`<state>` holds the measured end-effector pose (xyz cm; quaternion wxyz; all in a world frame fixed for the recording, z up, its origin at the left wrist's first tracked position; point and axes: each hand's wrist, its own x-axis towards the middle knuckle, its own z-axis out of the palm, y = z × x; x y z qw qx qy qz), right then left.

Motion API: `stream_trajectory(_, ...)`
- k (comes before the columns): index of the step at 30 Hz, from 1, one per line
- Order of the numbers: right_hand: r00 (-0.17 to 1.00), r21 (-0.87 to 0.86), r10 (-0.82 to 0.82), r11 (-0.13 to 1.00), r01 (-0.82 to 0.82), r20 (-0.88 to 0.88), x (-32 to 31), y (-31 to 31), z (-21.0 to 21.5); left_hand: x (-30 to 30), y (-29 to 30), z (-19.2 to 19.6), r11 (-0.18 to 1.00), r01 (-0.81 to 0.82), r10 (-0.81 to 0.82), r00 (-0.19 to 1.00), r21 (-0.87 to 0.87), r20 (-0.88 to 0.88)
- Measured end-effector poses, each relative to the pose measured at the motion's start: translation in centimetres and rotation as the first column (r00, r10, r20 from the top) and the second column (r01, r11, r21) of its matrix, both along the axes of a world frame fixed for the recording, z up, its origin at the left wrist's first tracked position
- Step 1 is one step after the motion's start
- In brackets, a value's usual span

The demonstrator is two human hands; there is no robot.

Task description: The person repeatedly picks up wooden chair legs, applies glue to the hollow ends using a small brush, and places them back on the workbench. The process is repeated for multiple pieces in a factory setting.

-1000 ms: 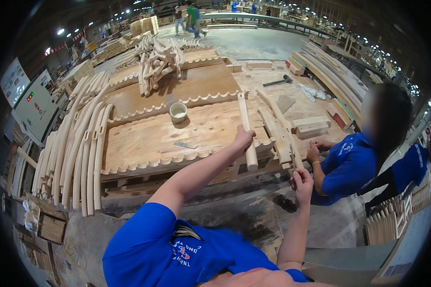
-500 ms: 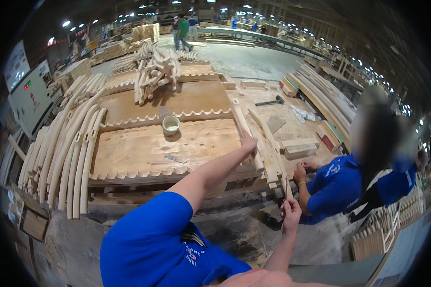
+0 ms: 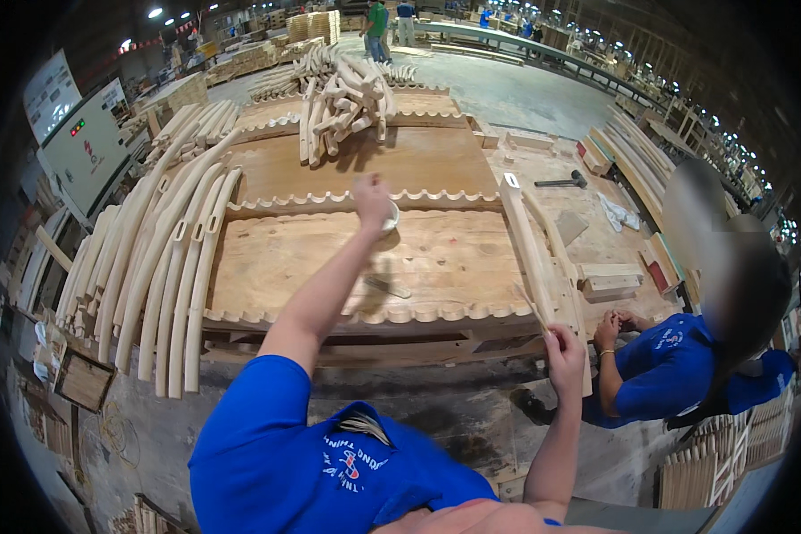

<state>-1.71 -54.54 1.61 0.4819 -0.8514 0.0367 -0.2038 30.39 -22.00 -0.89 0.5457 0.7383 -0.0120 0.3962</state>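
A broad pale plywood workbench with scalloped edges [image 3: 436, 258] was seen filling the middle of the view. Along its left side a row of long curved pale wooden rails [image 3: 165, 258] was laid side by side, and at its far end a loose heap of short bent wooden parts [image 3: 343, 98] was piled. On the right part of the bench a long straight pale wooden slat [image 3: 529, 249] was laid, running away from the viewer, with a small rectangular wooden block [image 3: 610, 283] just beside it and a dark-headed hammer [image 3: 561, 182] farther back. A co-worker in a blue shirt [image 3: 676, 374] was crouched at the bench's right corner.

The left hand [image 3: 371, 201] was stretched out over the middle of the bench and was closed on the rim of a small round white cup [image 3: 390, 216], which was found at the far edge of the near board; how firmly the fingers were clamped could not be told, since the hand was blurred. The right hand [image 3: 565, 351] was held at the near right edge of the bench, its fingers pinched together on a thin pale wooden stick [image 3: 534, 309] that slanted up and to the left, close to the near end of the slat.
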Motion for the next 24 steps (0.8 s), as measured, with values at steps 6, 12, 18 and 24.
stream_trajectory(6,0.995,-0.576,0.093,0.816,-0.051,0.044,11.7,10.7,5.7,2.3,9.5,-3.7,0.835,0.237,-0.535,0.561,-0.497,-0.632)
stream_trajectory(12,0.968,-0.913,0.245,0.406,-0.046,0.059,23.5,18.6,5.0,3.9,8.0,-3.8,0.644,0.357,-0.765,0.299,-0.677,-0.57)
stream_trajectory(18,0.973,-0.972,0.111,0.102,-0.212,-0.201,27.4,23.4,5.5,5.2,8.8,-5.4,0.76,0.513,-0.65,0.578,-0.4,-0.494)
stream_trajectory(24,0.944,-0.923,0.043,0.2,-0.328,-0.326,23.3,23.8,4.0,3.6,8.2,-5.1,0.865,0.465,-0.49,0.7,-0.189,-0.519)
